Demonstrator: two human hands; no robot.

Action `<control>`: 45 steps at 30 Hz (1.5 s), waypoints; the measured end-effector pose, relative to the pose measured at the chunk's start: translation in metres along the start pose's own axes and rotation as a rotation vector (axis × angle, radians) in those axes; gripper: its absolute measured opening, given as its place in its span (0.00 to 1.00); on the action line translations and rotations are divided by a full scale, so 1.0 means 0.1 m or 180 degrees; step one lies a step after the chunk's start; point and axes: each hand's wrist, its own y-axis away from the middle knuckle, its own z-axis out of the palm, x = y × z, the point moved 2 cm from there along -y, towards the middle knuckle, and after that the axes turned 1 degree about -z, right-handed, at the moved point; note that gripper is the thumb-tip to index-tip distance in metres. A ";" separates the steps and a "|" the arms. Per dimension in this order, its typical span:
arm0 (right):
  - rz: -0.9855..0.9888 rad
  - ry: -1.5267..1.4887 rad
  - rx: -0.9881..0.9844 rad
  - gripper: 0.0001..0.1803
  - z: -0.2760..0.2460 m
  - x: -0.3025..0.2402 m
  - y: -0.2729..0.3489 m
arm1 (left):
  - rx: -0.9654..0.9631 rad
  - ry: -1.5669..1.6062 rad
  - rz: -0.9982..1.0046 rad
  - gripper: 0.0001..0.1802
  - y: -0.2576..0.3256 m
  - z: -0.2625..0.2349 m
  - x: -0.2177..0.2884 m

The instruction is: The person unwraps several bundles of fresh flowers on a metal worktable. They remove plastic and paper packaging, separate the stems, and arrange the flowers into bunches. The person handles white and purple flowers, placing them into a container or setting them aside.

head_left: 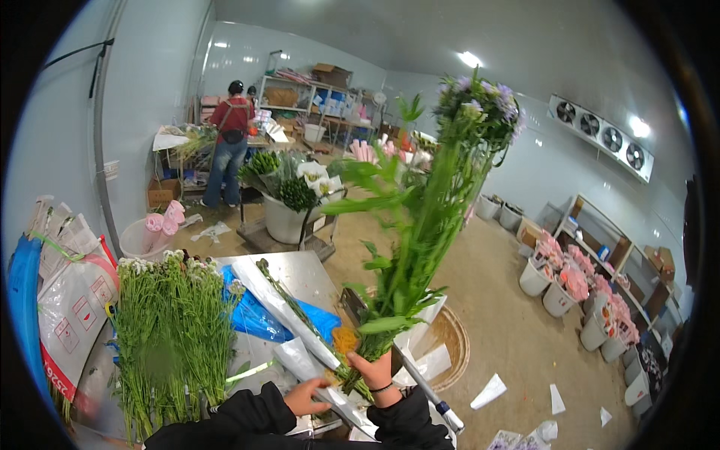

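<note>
Head view, flower bunch (436, 225), in right hand (378, 373)

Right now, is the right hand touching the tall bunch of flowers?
Touching. The head view shows it: the right hand is closed around the lower end of the tall bunch.

right hand (375, 371) grips tall purple-topped flower bunch (424, 251) low on stems, blooms raised high, leaning right. left hand (306, 396) down at white paper wrap (296, 358), fingers curled. white-flowered bunches (176, 330) spread across metal table (306, 262), blue plastic (251, 315) just beside. farther back, person in red top (234, 116) stands at cluttered worktable (169, 140). over on right, buckets of pink flowers (559, 300) line up by shelf (604, 215); paper scraps (489, 391) dot floor (510, 330).
</note>
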 end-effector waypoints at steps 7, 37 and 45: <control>0.0055 -0.1170 -0.1647 0.26 0.46 -0.48 -0.41 | -0.1177 0.1939 -0.0140 0.20 -0.36 -0.39 0.92; -0.1769 0.0289 -0.0902 0.31 1.12 -1.13 -0.52 | 0.0115 0.2184 0.0746 0.06 -0.06 -0.65 1.40; -0.1903 0.0187 0.0027 0.14 1.15 -0.92 -0.51 | 0.1102 0.2174 0.1415 0.14 0.09 -0.54 1.47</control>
